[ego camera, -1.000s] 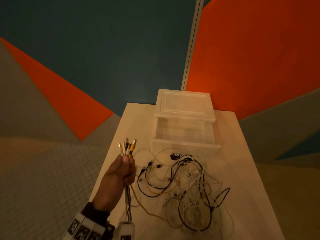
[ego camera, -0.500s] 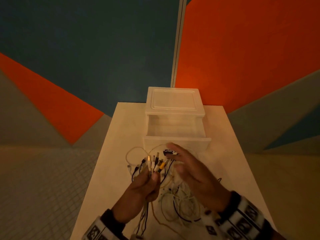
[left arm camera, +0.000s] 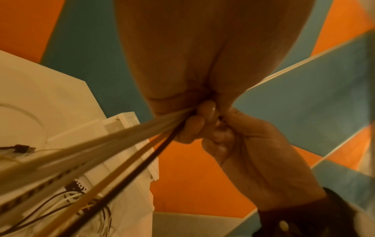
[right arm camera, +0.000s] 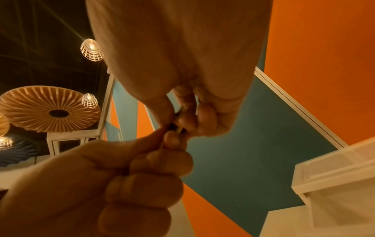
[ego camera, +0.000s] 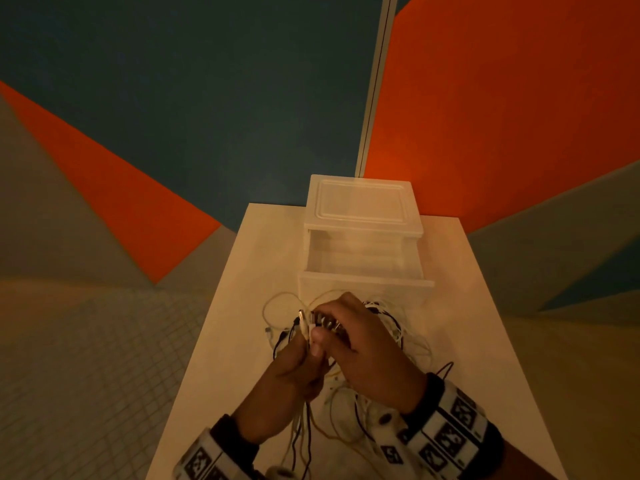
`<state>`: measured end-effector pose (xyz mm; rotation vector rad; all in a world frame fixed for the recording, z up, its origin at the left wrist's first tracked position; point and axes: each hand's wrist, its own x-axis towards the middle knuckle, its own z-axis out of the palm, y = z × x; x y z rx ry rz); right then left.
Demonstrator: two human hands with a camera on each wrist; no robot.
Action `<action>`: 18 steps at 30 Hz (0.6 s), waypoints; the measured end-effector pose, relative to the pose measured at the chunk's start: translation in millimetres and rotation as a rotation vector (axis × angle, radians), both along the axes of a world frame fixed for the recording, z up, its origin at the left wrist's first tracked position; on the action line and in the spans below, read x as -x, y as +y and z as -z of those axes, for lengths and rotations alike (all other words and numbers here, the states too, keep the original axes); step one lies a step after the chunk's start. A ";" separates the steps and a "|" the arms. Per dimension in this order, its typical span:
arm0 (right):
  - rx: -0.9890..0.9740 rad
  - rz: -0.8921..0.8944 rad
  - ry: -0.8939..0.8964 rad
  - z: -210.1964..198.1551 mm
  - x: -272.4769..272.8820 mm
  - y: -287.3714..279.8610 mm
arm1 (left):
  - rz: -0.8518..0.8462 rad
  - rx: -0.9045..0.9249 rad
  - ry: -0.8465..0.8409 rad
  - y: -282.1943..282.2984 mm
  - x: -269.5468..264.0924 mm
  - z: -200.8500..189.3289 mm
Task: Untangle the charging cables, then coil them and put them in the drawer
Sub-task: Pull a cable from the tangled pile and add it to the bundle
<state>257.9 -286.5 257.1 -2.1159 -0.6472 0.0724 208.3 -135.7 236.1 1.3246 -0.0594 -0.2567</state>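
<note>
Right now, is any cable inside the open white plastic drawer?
No, the white plastic drawer looks empty; the tangled cables lie on the table in front.

The right hand has closed onto the cable ends.

- The place looked like a designed commercial interior, perhaps a lounge or studio; which one could not be told.
- Walls carried bold teal, orange and grey angular panels.
- A dark ceiling held caged pendant lamps and a ribbed wooden disc fixture.
- A plain white table stood on small-tiled flooring.
</note>
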 end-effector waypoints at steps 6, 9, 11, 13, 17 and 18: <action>-0.030 0.063 -0.011 -8.8 -9.8 3.6 | 0.045 -0.019 0.012 -0.3 -5.1 -3.2; -0.122 0.096 -0.002 -16.0 -10.3 6.4 | 0.002 0.037 0.088 1.5 -7.2 -5.0; -0.298 0.094 0.169 -16.5 -10.4 8.4 | -0.014 0.034 0.110 4.7 -6.6 -3.3; -0.405 0.056 0.316 -11.1 -8.6 8.4 | -0.005 0.011 0.124 7.4 -2.2 3.1; -0.461 -0.082 0.502 15.2 -8.3 9.5 | 0.013 -0.003 0.205 18.7 13.8 29.0; -0.486 -0.063 0.572 25.8 -12.0 10.0 | 0.007 -0.005 0.247 23.8 16.5 35.6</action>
